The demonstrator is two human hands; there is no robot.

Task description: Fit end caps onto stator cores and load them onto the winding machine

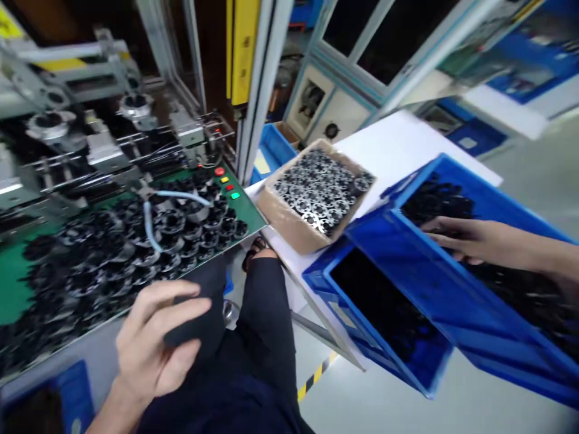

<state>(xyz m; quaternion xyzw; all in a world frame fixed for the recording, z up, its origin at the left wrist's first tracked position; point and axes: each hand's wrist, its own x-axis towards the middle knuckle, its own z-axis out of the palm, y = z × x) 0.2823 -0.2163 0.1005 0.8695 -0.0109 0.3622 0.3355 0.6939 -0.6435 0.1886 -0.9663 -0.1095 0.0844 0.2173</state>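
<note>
Blue bin (434,283): long axis slants down rightward; right grip (482,241) inside.

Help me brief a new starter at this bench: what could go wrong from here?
The upper blue bin, where the right hand reaches in, sits aslant, partly over a lower bin; pressing might shift it. The black parts crowd the front edge of the green worktop, near the left hand, and could get knocked off. A pale blue tube runs over them and might snag.
</note>
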